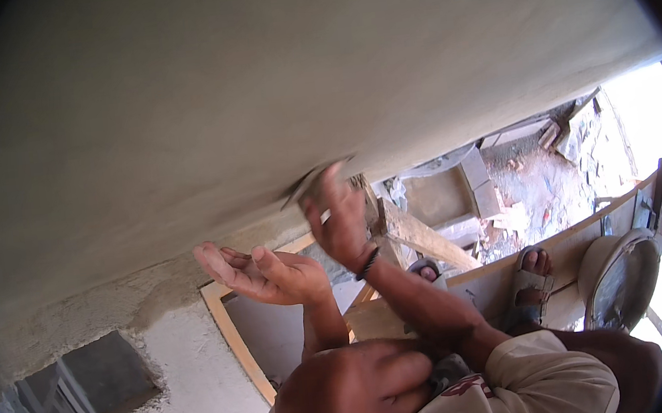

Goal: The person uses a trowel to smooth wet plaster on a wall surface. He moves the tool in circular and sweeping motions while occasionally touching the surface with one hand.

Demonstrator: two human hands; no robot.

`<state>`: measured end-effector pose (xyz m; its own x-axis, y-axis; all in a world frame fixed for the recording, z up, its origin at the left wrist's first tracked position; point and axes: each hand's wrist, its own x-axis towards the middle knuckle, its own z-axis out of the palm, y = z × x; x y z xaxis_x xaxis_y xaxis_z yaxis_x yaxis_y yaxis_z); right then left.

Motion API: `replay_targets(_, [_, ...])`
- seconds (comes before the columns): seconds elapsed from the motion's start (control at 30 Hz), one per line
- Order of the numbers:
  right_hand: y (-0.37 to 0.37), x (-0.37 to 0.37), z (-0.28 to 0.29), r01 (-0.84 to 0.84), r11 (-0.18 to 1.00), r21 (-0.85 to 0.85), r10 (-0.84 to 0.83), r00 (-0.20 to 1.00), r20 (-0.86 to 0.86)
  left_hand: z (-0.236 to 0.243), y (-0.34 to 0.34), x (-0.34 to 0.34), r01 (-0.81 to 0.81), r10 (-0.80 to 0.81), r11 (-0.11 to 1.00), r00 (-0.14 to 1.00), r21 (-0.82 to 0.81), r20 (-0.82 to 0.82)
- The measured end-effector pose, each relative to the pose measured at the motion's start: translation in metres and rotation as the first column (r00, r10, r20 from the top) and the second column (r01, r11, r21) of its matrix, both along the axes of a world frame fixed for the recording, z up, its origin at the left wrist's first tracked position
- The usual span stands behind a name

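Right hand (340, 217), center of frame, had its grip narrowed around a flat tool (309, 185); handle hidden behind the fingers, some motion blur. Tool sat just above frame center, thin edge against the smooth grey surface (277, 75) that filled the upper frame. Dark band (367, 260) on that wrist. Left hand (270, 276) was just left of and below the right, hands apart: grip wide, palm turned up, fingers slightly curled, near the same surface. Below it, wooden frame (236, 337) set against a rough white wall (198, 361). Rectangular opening (96, 388) at lower left. Lower right: 2 sandalled feet (532, 266) on a plank (567, 260), round tub (589, 280) beside the nearer 1. Rubble (534, 185) on the ground, right of center.
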<state>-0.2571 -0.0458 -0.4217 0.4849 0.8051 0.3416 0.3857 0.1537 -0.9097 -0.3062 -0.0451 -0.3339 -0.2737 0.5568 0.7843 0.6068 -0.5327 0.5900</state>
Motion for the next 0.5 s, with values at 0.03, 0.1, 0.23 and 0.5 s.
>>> replay_targets(0.03, [-0.005,-0.018,-0.009,-0.107,0.987,-0.117,0.109,0.994,0.015,0.005,0.005,0.008,-0.002,0.002,1.0,1.0,0.031,-0.007])
replay_targets(0.1, [-0.006,-0.034,-0.033,-0.149,0.978,-0.146,0.164,0.982,0.098,0.021,0.009,0.017,-0.014,0.019,0.995,0.999,0.096,-0.047])
replay_targets(0.23, [-0.006,-0.015,-0.03,-0.079,0.992,-0.098,0.084,0.995,0.047,0.031,0.007,0.005,-0.033,0.045,0.993,0.993,0.11,-0.109])
replay_targets(0.5, [0.007,-0.019,0.022,0.025,0.999,0.037,-0.012,0.95,-0.313,0.034,-0.008,-0.005,-0.11,0.101,0.988,0.991,0.111,0.084])
